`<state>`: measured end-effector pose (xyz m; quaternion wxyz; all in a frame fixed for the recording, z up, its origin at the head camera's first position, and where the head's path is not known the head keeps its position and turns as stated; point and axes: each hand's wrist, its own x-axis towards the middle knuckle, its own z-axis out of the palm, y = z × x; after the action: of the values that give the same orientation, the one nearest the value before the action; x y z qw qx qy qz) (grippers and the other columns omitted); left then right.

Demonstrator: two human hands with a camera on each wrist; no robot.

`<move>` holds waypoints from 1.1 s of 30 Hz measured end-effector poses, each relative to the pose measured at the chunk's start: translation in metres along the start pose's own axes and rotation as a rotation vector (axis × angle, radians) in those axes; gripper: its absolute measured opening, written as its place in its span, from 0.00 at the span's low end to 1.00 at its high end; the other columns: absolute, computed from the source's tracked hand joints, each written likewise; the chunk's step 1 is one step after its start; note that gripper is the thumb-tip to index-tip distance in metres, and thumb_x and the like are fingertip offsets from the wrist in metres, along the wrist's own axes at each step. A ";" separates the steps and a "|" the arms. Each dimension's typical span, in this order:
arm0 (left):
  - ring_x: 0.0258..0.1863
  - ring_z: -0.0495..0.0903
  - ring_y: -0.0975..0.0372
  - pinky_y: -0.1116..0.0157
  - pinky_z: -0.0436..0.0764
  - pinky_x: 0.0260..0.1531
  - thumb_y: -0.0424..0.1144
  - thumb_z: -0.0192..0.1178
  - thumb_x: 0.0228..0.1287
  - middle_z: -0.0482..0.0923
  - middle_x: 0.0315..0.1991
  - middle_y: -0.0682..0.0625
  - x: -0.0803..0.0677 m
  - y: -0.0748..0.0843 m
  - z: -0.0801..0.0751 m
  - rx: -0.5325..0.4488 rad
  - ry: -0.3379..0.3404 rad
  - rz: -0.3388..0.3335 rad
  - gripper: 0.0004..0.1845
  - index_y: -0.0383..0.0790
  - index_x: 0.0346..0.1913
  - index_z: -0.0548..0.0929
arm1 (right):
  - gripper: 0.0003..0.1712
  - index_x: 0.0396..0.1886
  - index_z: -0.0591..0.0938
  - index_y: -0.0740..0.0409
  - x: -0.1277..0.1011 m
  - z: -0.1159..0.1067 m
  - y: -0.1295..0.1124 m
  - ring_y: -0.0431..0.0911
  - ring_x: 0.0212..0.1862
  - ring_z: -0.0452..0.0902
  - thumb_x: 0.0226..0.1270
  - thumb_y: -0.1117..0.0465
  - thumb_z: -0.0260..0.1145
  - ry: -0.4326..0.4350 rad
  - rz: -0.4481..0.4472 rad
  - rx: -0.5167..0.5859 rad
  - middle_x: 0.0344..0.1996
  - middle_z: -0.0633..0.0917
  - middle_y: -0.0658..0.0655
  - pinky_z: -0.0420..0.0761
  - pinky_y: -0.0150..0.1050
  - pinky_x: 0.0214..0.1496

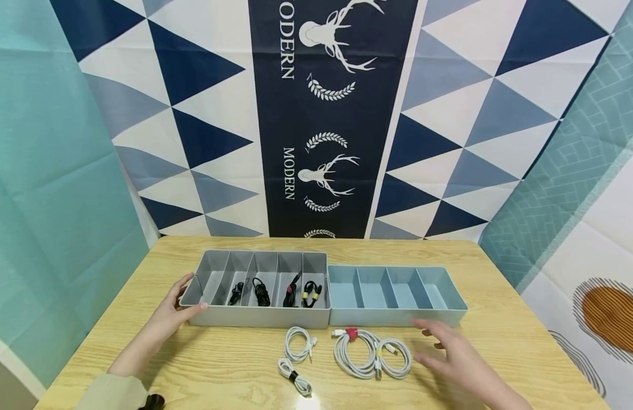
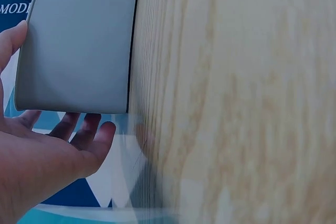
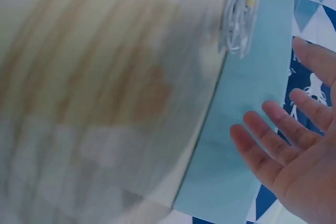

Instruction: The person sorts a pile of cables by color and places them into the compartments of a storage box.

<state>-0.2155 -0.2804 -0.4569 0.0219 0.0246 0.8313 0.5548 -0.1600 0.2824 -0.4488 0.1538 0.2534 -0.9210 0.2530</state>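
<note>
Now the left hand sits at the left end of the grey plastic divided organiser tray, fingers relaxed and laid along its end wall, thumb by the front corner, palm spread rather than clamped; the left wrist view shows that same grey wall against the fingertips. Over on the other side, the right hand hovers flat and wide, holding nothing, just in front of the pale blue plastic divided tray, which butts up against the grey one on the light wooden table. Four of the grey tray's slots hold bundled cables, black ones mostly, and the blue tray's slots look bare. Just beside the right hand lie the large white coiled cables with red and yellow ties; two smaller white coiled cables lie nearer the middle. The step in hand looks like steadying the trays and reaching for a coil, and to do it well I'd say keep the left palm firm against the grey wall so nothing slides, and let the right hand close on a whole coil at its tie, so the loops stay bundled.
</note>
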 end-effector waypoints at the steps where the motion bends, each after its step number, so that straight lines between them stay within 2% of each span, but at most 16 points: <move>1: 0.61 0.63 0.42 0.72 0.73 0.42 0.42 0.62 0.63 0.46 0.71 0.30 0.000 0.000 0.000 -0.002 -0.002 -0.001 0.47 0.46 0.75 0.41 | 0.33 0.55 0.77 0.59 0.000 0.001 0.001 0.47 0.43 0.79 0.48 0.56 0.77 -0.014 -0.005 0.005 0.48 0.81 0.53 0.80 0.35 0.34; 3: 0.61 0.63 0.42 0.69 0.74 0.44 0.42 0.62 0.63 0.46 0.71 0.30 0.000 0.001 -0.001 0.005 -0.005 -0.007 0.47 0.46 0.75 0.41 | 0.34 0.56 0.77 0.58 0.000 0.003 0.003 0.47 0.45 0.78 0.48 0.53 0.76 -0.042 -0.020 0.010 0.49 0.81 0.53 0.80 0.37 0.35; 6: 0.63 0.61 0.40 0.59 0.73 0.50 0.43 0.61 0.63 0.44 0.72 0.30 -0.001 0.002 -0.001 0.017 -0.014 -0.018 0.47 0.47 0.75 0.41 | 0.34 0.56 0.77 0.58 0.001 0.007 0.006 0.45 0.48 0.77 0.49 0.51 0.76 -0.081 -0.052 0.020 0.50 0.81 0.53 0.81 0.39 0.39; 10: 0.67 0.54 0.37 0.47 0.66 0.58 0.45 0.61 0.63 0.40 0.72 0.30 -0.001 0.002 -0.002 0.027 -0.030 -0.030 0.47 0.48 0.75 0.40 | 0.35 0.57 0.76 0.57 0.003 0.011 0.008 0.42 0.51 0.76 0.50 0.49 0.75 -0.124 -0.088 0.050 0.50 0.81 0.52 0.81 0.40 0.43; 12: 0.68 0.52 0.36 0.44 0.64 0.59 0.46 0.61 0.63 0.39 0.73 0.30 0.000 0.002 -0.003 0.028 -0.032 -0.033 0.48 0.48 0.75 0.40 | 0.35 0.57 0.76 0.56 0.005 0.012 0.008 0.41 0.51 0.76 0.49 0.48 0.75 -0.134 -0.107 0.041 0.51 0.80 0.50 0.80 0.39 0.45; 16: 0.69 0.47 0.35 0.41 0.60 0.60 0.47 0.62 0.63 0.39 0.73 0.30 0.001 0.001 -0.004 0.022 -0.032 -0.037 0.48 0.49 0.75 0.40 | 0.37 0.57 0.76 0.55 0.007 0.014 0.009 0.43 0.50 0.76 0.49 0.44 0.74 -0.150 -0.145 0.009 0.51 0.79 0.48 0.78 0.37 0.49; 24: 0.69 0.47 0.35 0.41 0.60 0.61 0.47 0.62 0.63 0.38 0.73 0.30 0.001 0.005 -0.004 0.024 -0.038 -0.060 0.48 0.50 0.75 0.40 | 0.39 0.60 0.74 0.50 0.011 0.012 0.014 0.43 0.56 0.73 0.50 0.39 0.71 -0.274 -0.119 0.006 0.55 0.77 0.47 0.74 0.37 0.55; 33: 0.69 0.46 0.34 0.40 0.59 0.61 0.47 0.62 0.62 0.38 0.72 0.29 -0.001 0.008 -0.005 0.034 -0.054 -0.085 0.49 0.49 0.75 0.39 | 0.40 0.60 0.75 0.49 0.011 0.017 0.017 0.44 0.55 0.73 0.48 0.38 0.72 -0.286 -0.169 -0.038 0.54 0.77 0.48 0.75 0.40 0.54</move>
<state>-0.2147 -0.2823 -0.4479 0.0674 0.0044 0.8401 0.5382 -0.1813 0.2818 -0.4647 0.0468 0.3606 -0.9134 0.1829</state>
